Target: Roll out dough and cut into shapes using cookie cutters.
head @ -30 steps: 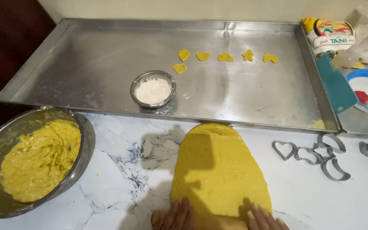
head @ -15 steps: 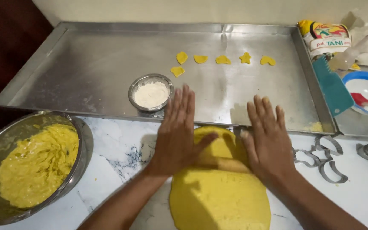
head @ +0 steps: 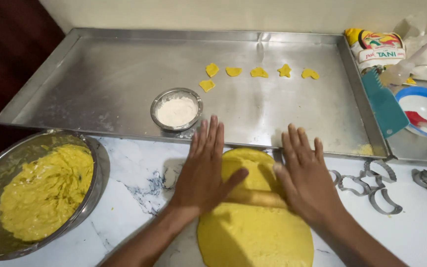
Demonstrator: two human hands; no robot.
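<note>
- A steel bowl of yellow batter (head: 40, 193) sits at the left; a small bowl of flour (head: 176, 110) stands on the metal tray (head: 100, 74) just beyond the hands.
- Left hand (head: 203, 170) and right hand (head: 307, 178) lie flat, fingers spread, gripping nothing, palms pressing a rolling pin (head: 258, 198) across the yellow dough sheet (head: 255, 232) on the marble counter (head: 139, 168).
- Six cut dough shapes (head: 258, 72) lie on the tray; metal cutters (head: 371, 185) rest to the right.

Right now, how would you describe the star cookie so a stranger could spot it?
Look at the big steel tray behind the hands. Near its far side lies a row of small yellow dough cutouts; the star is second from the right, the only one with points.
</note>
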